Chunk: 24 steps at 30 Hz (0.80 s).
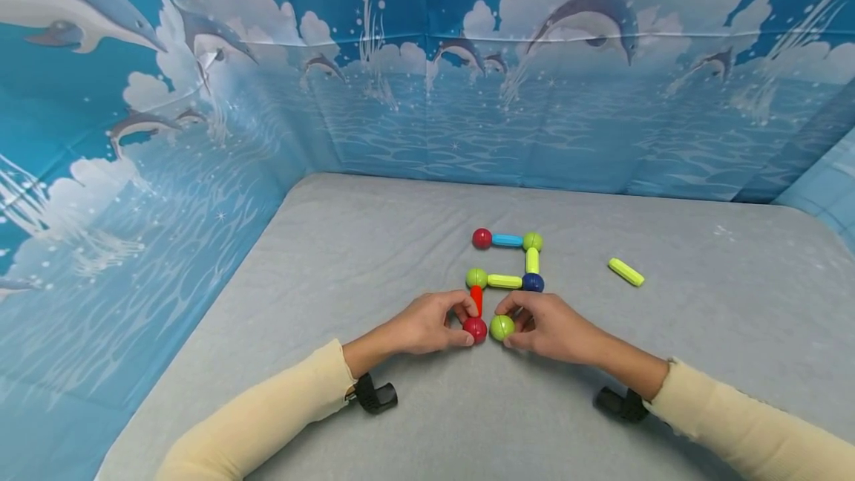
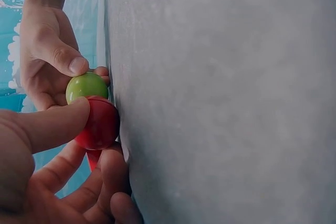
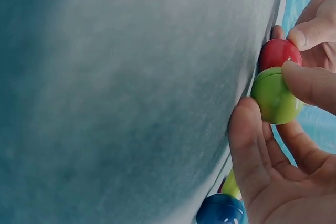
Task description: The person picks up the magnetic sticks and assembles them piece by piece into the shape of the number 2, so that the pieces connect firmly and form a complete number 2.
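My left hand [image 1: 430,323] grips a red ball [image 1: 476,329] between thumb and fingers at the near end of a red stick [image 1: 476,301]. That stick runs up to a green ball [image 1: 476,277]. Close by on the right, my right hand [image 1: 549,326] pinches a second green ball [image 1: 502,327], with a narrow gap to the red one in the head view. From the upper green ball, a yellow-green stick [image 1: 505,281] leads to a dark blue ball [image 1: 533,283]. Part of the red ball is covered by my thumb in the left wrist view.
Beyond the blue ball, another yellow-green stick [image 1: 532,260], a green ball [image 1: 532,241], a light blue stick [image 1: 508,240] and a red ball [image 1: 482,238] continue the chain. A loose yellow-green stick [image 1: 626,272] lies to the right on the grey cloth [image 1: 374,236]. A dolphin-print curtain [image 1: 427,117] hangs behind.
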Motion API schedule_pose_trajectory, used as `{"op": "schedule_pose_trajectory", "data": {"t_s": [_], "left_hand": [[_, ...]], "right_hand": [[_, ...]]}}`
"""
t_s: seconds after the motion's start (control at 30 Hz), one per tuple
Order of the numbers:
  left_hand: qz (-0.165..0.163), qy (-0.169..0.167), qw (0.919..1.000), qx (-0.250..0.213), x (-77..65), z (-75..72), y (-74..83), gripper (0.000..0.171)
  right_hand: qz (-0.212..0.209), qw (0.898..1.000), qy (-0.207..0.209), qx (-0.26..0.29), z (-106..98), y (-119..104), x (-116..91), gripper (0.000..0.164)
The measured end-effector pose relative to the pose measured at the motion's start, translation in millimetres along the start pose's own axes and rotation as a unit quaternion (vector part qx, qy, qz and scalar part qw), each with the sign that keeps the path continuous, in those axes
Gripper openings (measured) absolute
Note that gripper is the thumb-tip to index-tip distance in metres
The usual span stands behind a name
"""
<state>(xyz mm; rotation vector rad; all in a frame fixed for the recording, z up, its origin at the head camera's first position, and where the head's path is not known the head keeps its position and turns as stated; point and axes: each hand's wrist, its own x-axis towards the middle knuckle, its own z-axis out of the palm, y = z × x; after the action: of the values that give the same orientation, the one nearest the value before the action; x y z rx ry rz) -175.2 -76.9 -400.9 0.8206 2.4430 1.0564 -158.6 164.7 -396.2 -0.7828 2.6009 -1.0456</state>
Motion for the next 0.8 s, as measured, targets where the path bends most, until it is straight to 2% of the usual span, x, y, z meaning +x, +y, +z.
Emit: {"op": "schedule_pose_trajectory", "data": {"t_s": [0.6, 0.7, 0.8], "left_hand": [[0.005, -0.001, 1.0000, 0.004, -0.3, -0.4, -0.9, 0.023], [0.005, -0.001, 1.0000, 0.003, -0.5, 0.1, -1.2, 0.023], [0.002, -0.001, 1.0000, 0.004, -0.8, 0.5, -1.4, 0.023]], "right_hand": [[0.035, 0.999, 0.014, -0.020, -3.4, -0.4, -2.3, 0.037], [0.042, 0.998, 0.023, -0.031, -12.4, -1.4, -7.3, 0.040], [0.057, 0.996, 0.045, -0.056, -31.2, 1.6, -14.2, 0.039]]}}
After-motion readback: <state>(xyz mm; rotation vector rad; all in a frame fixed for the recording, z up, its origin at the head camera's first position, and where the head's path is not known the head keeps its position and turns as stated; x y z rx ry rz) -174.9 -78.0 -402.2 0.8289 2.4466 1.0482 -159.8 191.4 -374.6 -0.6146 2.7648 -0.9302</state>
